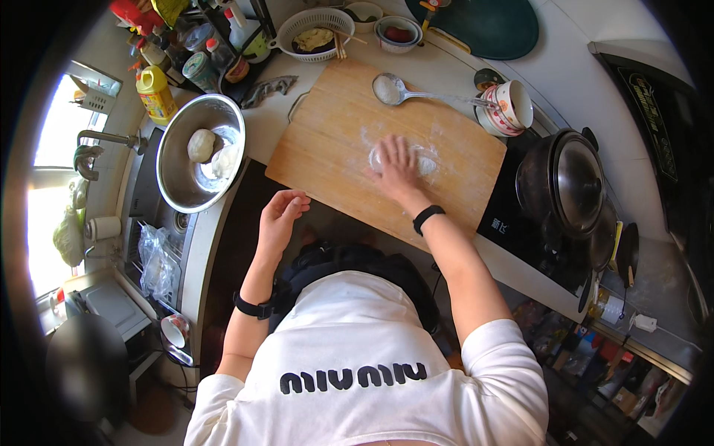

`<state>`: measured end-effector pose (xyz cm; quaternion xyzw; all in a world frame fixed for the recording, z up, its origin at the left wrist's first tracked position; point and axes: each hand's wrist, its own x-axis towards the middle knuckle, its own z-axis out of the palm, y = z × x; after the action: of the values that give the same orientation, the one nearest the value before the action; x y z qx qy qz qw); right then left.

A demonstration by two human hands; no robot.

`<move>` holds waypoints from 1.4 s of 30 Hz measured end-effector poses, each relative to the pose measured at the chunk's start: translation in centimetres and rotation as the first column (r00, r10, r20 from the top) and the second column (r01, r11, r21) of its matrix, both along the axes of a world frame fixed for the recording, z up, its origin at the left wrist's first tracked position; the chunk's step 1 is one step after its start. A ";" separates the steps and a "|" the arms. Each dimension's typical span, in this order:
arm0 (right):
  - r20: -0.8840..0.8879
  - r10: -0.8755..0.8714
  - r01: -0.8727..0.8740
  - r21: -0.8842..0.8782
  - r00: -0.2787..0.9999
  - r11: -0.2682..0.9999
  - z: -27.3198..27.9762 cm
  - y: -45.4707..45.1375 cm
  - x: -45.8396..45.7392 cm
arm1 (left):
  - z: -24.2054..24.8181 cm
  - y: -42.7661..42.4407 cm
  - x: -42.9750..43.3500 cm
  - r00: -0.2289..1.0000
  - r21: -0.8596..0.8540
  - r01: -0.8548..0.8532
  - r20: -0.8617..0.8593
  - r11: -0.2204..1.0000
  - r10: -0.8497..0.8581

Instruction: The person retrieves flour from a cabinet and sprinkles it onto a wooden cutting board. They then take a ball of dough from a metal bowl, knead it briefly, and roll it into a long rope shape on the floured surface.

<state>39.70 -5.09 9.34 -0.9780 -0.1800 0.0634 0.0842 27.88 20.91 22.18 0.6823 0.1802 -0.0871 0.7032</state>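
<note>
My right hand [399, 167] lies palm down with fingers spread on a floured white patch [427, 165], most likely dough, on the wooden cutting board [329, 128]. The palm hides the middle of that patch. Just off the board's front left edge, my left hand [283, 209] hovers with loosely curled fingers and nothing visible in them. To its upper left stands a stainless steel bowl [173, 178] holding a rounded dough ball [201, 145] and a second pale dough piece [224, 161]. A large metal spoon [389, 89] full of flour rests at the board's far side.
Stacked patterned bowls [516, 106] stand by the board's right corner, the spoon's handle reaching them. A lidded pot [577, 181] sits on the black cooktop [510, 226]. A white colander [312, 33] and small bowls [398, 34] line the back. At left are bottles [153, 95] and a sink [150, 217].
</note>
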 end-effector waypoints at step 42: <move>0.108 0.061 -0.088 0.273 0.992 0.958 13.3 8.1 -0.8 | -1.7 17.2 -2.3 0.696 0.281 -0.702 0.467 0.654 0.546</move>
<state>38.92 2.97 22.60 -0.9510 -0.2278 -0.0078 0.2088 25.61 38.11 20.46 0.7195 0.2971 0.3267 0.5360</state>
